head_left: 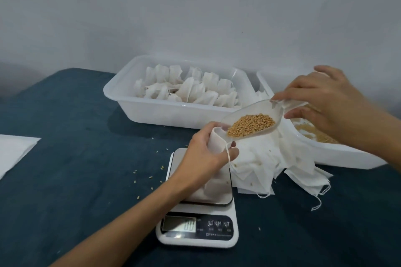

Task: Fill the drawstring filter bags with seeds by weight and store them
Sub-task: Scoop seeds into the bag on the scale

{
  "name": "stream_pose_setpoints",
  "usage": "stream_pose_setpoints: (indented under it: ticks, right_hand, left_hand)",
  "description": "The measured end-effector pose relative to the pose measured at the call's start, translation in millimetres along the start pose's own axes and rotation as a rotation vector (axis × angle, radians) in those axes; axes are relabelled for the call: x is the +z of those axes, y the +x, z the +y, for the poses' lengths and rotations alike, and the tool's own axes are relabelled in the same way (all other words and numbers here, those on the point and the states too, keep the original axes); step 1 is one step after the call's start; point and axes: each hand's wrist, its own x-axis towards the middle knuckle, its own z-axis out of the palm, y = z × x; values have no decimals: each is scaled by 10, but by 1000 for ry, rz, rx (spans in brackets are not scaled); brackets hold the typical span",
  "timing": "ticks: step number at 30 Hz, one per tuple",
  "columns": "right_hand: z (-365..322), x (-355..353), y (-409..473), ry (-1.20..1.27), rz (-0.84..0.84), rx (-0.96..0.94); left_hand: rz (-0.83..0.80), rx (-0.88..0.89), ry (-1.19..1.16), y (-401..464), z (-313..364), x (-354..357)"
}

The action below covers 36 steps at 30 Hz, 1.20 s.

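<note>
The left hand (204, 151) grips an open drawstring filter bag (217, 143) above the kitchen scale (198, 212) near the tabletop's front edge. The right hand (323, 102) pinches a clear scoop (249, 124) of seeds (250, 124), its lip at the bag's mouth.

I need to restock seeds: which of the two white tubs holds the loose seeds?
The right tub, beneath the right hand; the left tub holds only filled bags.

Left forearm enters from lower left, angled up toward centre. Left hand (208, 149): fingers curled around the open top of a bag (217, 143), thumb on the near side. Right forearm enters from the right edge. Right hand (321, 102): thumb and forefinger pinch the scoop (256, 121) handle; remaining fingers spread, loosely extended.
</note>
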Motion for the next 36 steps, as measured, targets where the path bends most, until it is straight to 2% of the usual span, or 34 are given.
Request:
stream_pose_setpoints:
  ticks: [36]
  right_hand:
    - [-262, -69, 40, -105, 115, -54]
  left_hand:
    - [39, 42, 58, 35, -68, -45]
